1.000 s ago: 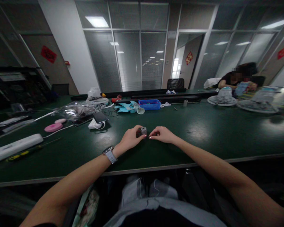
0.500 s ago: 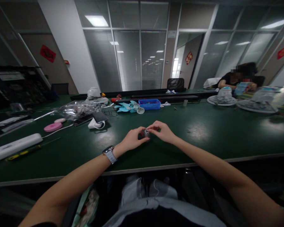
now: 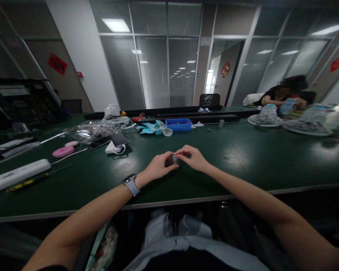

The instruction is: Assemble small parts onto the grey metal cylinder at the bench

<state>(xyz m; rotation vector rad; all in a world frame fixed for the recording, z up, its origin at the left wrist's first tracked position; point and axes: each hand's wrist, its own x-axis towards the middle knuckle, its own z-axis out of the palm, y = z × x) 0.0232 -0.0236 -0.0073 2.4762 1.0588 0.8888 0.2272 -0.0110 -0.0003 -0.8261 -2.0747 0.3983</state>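
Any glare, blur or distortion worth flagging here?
Head view: dim overall, glare patches on the green tabletop; head view: wide-angle distortion leaning the far-left door; head view: soft detail on the small metal cylinder in the left hand.

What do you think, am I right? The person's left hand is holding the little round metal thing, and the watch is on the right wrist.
Not quite: the watch is on the left wrist, not the right one, as the head view shows. The rest is right: the left hand is holding the little round metal thing.
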